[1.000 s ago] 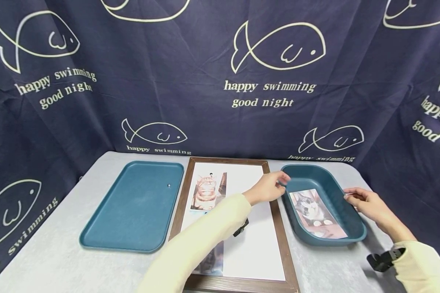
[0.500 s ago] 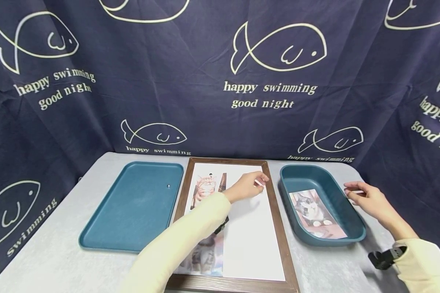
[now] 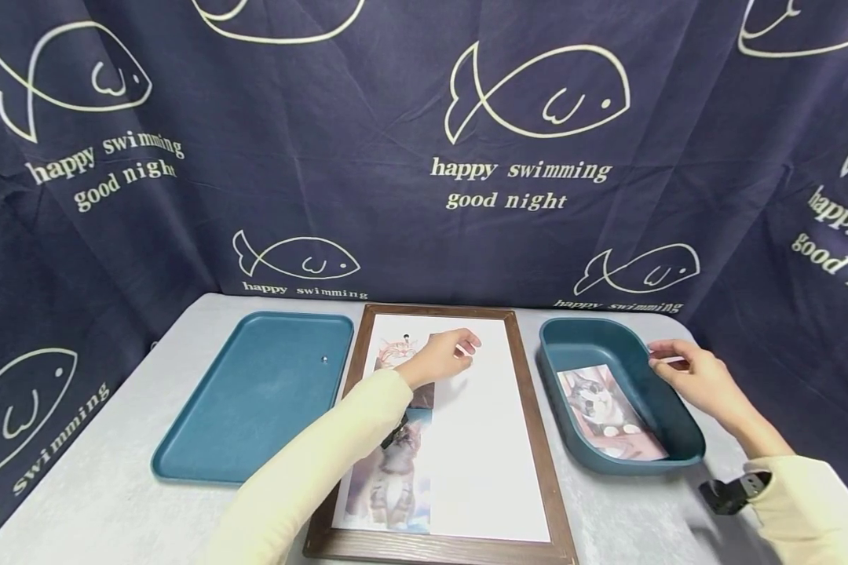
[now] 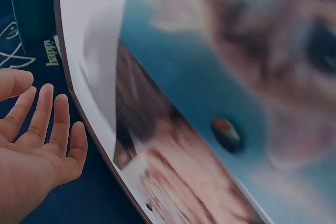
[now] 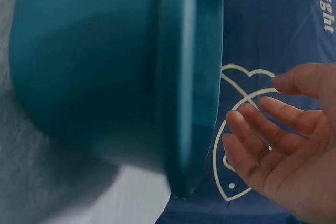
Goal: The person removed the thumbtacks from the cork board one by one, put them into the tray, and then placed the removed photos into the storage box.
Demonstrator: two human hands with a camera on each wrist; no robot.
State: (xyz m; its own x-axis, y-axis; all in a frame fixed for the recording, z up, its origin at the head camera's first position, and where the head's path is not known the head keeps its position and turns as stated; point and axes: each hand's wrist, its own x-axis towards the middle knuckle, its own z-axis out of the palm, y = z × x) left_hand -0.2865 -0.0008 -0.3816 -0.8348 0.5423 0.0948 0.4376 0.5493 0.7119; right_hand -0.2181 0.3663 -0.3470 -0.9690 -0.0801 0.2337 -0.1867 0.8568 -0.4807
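Note:
My left hand (image 3: 444, 356) hovers over the white board (image 3: 491, 439) with a brown wooden frame. In the left wrist view its fingers are loosely bent around nothing. Along the board's left half lie an orange cat picture (image 3: 394, 353), partly behind that hand, and a kitten picture (image 3: 393, 479) on a blue background. A small dark round piece (image 4: 227, 134) sits on the latter. At the deep blue bin's right rim (image 3: 657, 377) is my right hand (image 3: 703, 384), relaxed and holding nothing. Inside the bin lies a grey-and-white cat picture (image 3: 601, 404).
To the left of the board is a shallow blue tray (image 3: 254, 400) with one small shiny piece (image 3: 325, 359) near its right edge. A dark blue curtain (image 3: 367, 196) with fish prints hangs behind the grey table (image 3: 113, 502).
My left hand has moved left, from beside the bin to over the board's middle, uncovering the kitten picture. My right hand has shifted slightly left over the bin's rim.

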